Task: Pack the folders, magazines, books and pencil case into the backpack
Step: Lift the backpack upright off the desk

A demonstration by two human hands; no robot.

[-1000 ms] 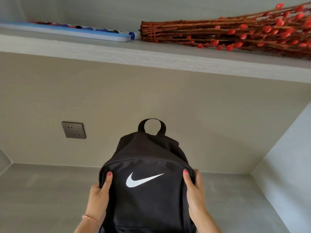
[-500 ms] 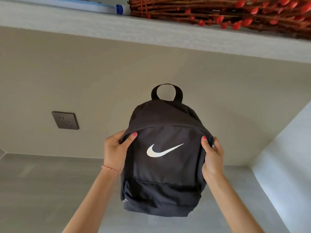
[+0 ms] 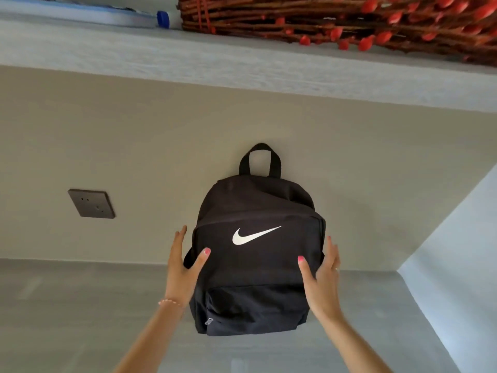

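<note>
Two hands bracket a black backpack (image 3: 255,254) standing upright on a grey surface (image 3: 80,305), its back toward the beige wall (image 3: 161,146). The left hand (image 3: 183,267) lies along the bag's left side with fingers straight and pointing up, its thumb (image 3: 202,258) laid flat on the front panel. The right hand (image 3: 321,275) mirrors it on the right side, fingers extended upward, thumb resting on the front fabric. Neither hand curls round the bag; both are spread flat, touching or nearly touching its sides, and whether the far fingers press the fabric cannot be told. A thin beaded bracelet (image 3: 169,302) circles the left wrist.

The bag shows a white swoosh logo (image 3: 254,235) across its front, a darker lower pocket (image 3: 255,308) with a small zip pull (image 3: 209,321) at its bottom left, and a carry loop (image 3: 260,160) standing up at the top. It sits toward the back of the surface, nearer the right corner where a pale side wall (image 3: 457,251) meets the rear one.

On the rear wall, left of the bag, is a dark socket plate (image 3: 91,203). Above, a shelf (image 3: 242,68) carries a bundle of brown twigs with red buds (image 3: 336,20) and, at its left end, a pale blue flat object (image 3: 88,14).
</note>
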